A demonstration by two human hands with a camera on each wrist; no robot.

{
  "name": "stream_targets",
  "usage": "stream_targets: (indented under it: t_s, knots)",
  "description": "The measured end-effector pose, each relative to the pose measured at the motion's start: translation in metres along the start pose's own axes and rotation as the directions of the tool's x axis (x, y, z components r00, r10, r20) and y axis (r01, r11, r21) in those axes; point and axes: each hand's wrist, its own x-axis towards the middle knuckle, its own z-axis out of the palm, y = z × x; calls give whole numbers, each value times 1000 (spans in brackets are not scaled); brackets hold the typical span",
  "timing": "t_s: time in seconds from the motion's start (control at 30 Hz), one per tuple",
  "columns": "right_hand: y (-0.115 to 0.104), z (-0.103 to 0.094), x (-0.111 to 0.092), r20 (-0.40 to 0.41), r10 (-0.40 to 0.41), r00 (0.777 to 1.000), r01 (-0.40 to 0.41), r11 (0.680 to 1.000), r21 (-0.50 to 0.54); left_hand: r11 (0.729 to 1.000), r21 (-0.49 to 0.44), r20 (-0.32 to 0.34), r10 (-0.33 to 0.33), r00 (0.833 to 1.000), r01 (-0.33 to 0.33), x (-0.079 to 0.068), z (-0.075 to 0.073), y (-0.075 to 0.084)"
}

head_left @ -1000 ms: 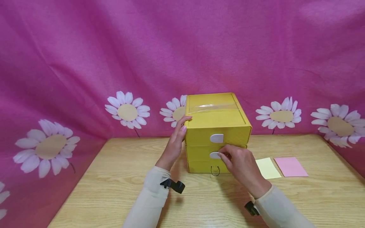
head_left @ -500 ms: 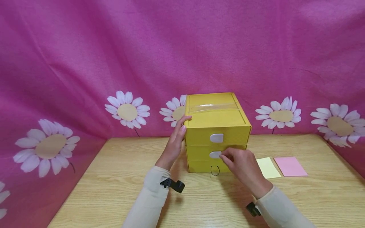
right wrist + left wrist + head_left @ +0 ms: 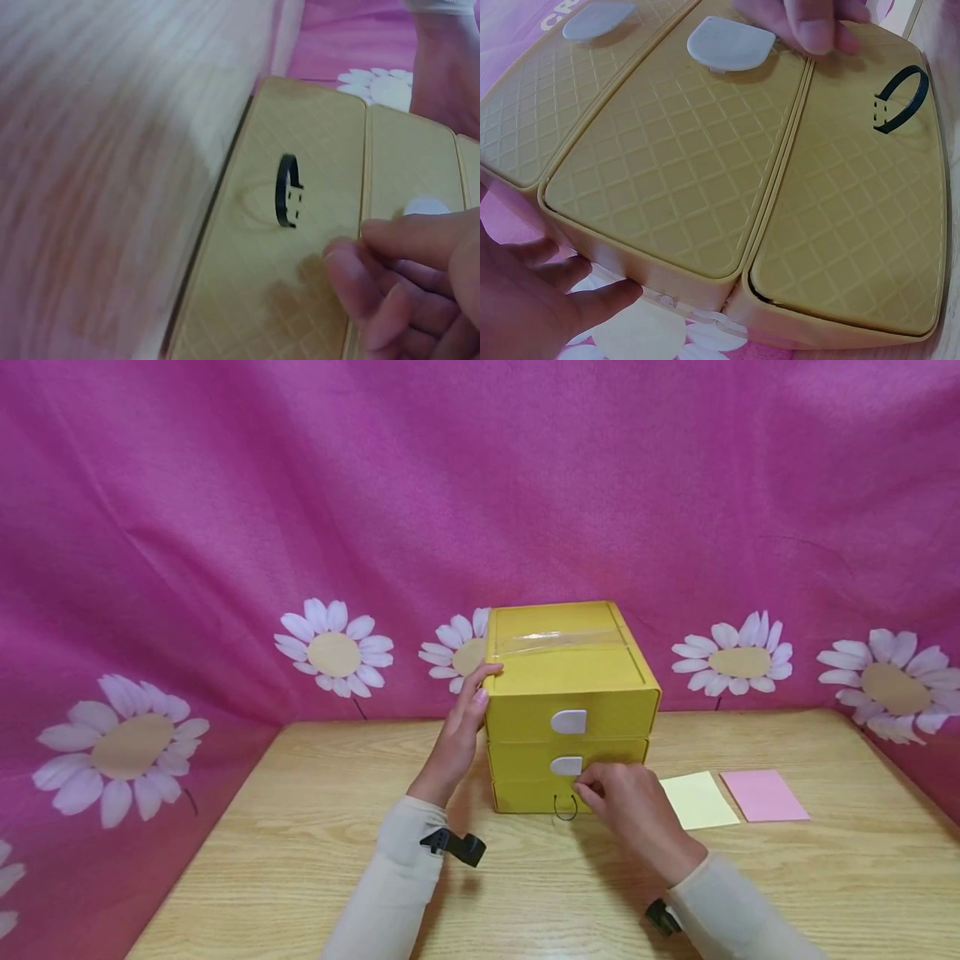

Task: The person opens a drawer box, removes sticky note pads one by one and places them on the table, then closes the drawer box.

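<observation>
A yellow three-drawer box [image 3: 555,670] stands on the table, all its drawers closed. My left hand [image 3: 453,747] rests against its left side, fingers extended; they show along that side in the left wrist view. White tabs mark the top drawer [image 3: 510,718] and the middle one, while the bottom drawer bears a black loop pull [image 3: 913,101]. Just below and right of the middle tab [image 3: 566,766] is my right hand [image 3: 637,810], loosely curled and holding nothing. In the right wrist view its thumb and index finger [image 3: 405,238] are slightly apart, near the seam between the lower two drawers.
To the right of the box lie a pale yellow paper square [image 3: 700,800] and a pink one [image 3: 765,796]. Clear tape [image 3: 558,642] crosses the box top. A magenta cloth with daisies [image 3: 480,510] hangs behind the wooden table [image 3: 300,860].
My right hand has let go of the middle drawer's white tab and moved slightly down, toward the bottom drawer. The left hand has stayed against the box.
</observation>
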Motion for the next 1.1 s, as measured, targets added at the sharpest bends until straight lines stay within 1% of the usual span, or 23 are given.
stream_targets:
  t_s: [0.3,0.57,0.67,0.83,0.93,1.07,1.1]
  knots:
    - [-2,8,-4,100,-7,995,7,1000,0,1000,-2,3,-6,1000,6,0,0,1]
    - [-3,12,-7,188,-5,982,5,1000,-1,999,-18,14,-27,1000,27,1,-1,4]
    - [-4,12,-8,210,-2,978,4,1000,-6,999,-11,10,-30,999,30,1,-1,2]
    - [-4,14,-9,226,-9,974,13,1000,-17,1000,4,3,-11,1000,11,0,-1,-1]
    - [-4,16,-10,232,-14,973,20,1000,-22,1000,4,12,-25,1000,25,-3,1,13]
    - [-3,18,-10,227,-48,973,55,998,-23,999,-1,28,-51,998,51,-7,2,32]
    - [-2,18,-10,222,-59,973,66,998,-23,999,1,28,-52,998,52,-7,3,33]
